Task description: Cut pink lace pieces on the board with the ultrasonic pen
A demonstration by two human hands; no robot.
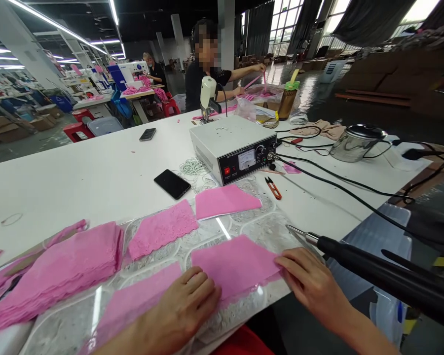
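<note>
A pink fabric piece lies at the table's front edge on a clear plastic sheet, with pink edging showing beneath it. My right hand pinches its right corner between thumb and fingers. At its lower left edge, my left hand is curled with the fingertips closed on the fabric. Another pink piece is partly under my left hand and forearm. Behind are a pink lace-edged piece and a pink panel. A black pen-like tool with a metal tip points in from the right, just above my right hand.
A stack of pink pieces lies left. Farther back are a phone, orange thread snips, a cabled control box and a glass pot. Across the table, a person handles pink strips.
</note>
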